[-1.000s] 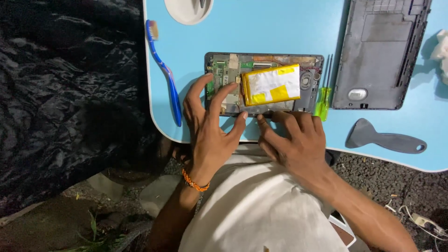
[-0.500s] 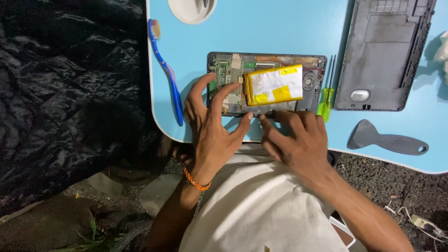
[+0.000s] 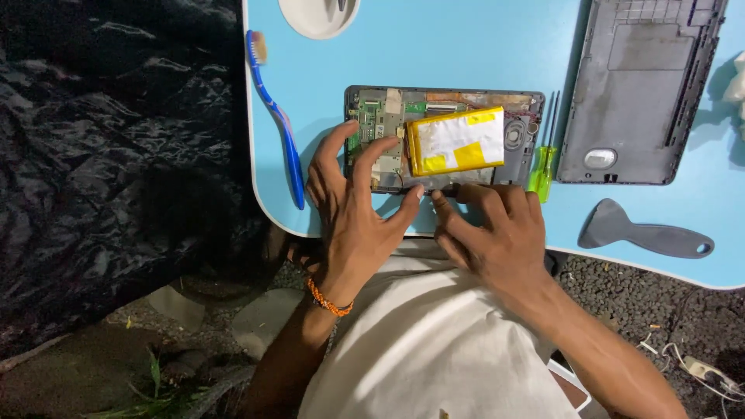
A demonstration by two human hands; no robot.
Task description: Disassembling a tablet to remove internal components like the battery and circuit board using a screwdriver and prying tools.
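Light blue and rounded at the corner, the small table (image 3: 481, 62) is standing over dark gravel ground, with a black plastic sheet (image 3: 109, 155) lying at the left side. An opened tablet (image 3: 442, 140) is lying face down near the front edge of the table, and its circuit board and a yellow-and-silver battery pouch (image 3: 458, 141) are showing.

The left hand (image 3: 357, 209) is resting on the left part of the tablet with the fingers spread and flat; it is pressing, not gripping anything. The right hand (image 3: 497, 225) is bending its fingers at the lower edge of the tablet, just under the battery pouch, and the fingertips are touching the frame there; I cannot tell if they are holding something small.

A green screwdriver (image 3: 543, 155) is lying just beside the right edge of the tablet, the grey back cover (image 3: 636, 93) is lying further right, a grey plastic pry tool (image 3: 644, 233) is near the front edge, a blue toothbrush (image 3: 279, 116) is at the left, and a white dish (image 3: 318, 15) is at the top.

In my judgement the battery pouch is the danger: it is looking slightly tilted, and if a nail or a tool is pushing into it, it could be punctured or bent. The thin wires beside it could also be torn. The tablet is sitting close to the table edge, so a strong push could be sliding it off.
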